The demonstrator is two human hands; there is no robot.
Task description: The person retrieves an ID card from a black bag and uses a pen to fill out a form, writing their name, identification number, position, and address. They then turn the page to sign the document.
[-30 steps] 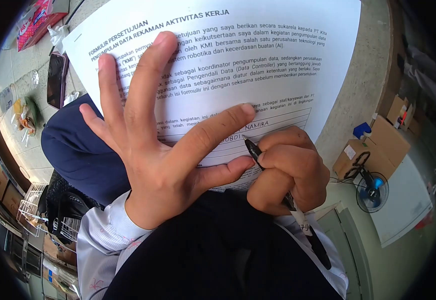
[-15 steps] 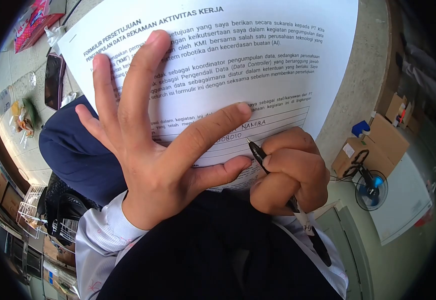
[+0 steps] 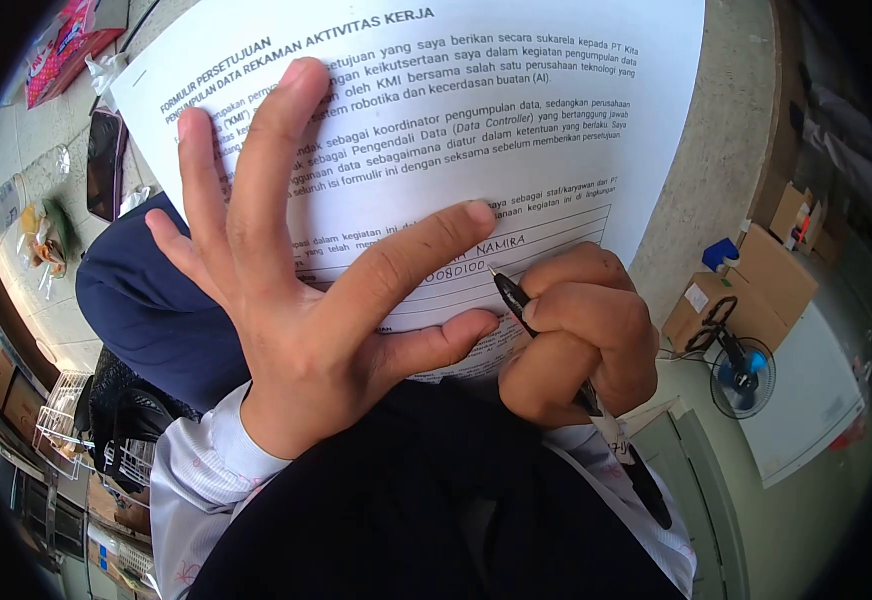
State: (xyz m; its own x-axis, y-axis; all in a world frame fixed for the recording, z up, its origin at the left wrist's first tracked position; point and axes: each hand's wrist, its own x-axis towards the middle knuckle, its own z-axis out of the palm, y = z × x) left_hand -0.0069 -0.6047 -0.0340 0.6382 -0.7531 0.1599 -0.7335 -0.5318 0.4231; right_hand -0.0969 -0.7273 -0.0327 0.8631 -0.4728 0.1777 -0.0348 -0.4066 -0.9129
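A printed paper form (image 3: 556, 120) fills the upper middle of the head view, stapled near its upper left corner. My left hand (image 3: 306, 310) lies spread on the form, fingers apart, partly covering the print and the ruled box. In my right hand (image 3: 586, 340) a black pen (image 3: 510, 292) is gripped, its tip on or just over the paper at the end of a handwritten row of digits. The handwritten word NAMIRA stands in the row above. The pen's rear end sticks out below my fist, over my sleeve.
Left on the floor are a phone (image 3: 106, 165), a plastic bottle (image 3: 3, 205), a clear bag with food (image 3: 48, 238) and a pink package (image 3: 71, 50). Dark blue cloth (image 3: 156, 310) lies beside my left hand. Cardboard boxes (image 3: 746, 290) and a small fan (image 3: 743, 370) stand right.
One more digit, a zero, stands at the end of the number row. The form and both hands have shifted slightly left in view, and the pen has tilted a little.
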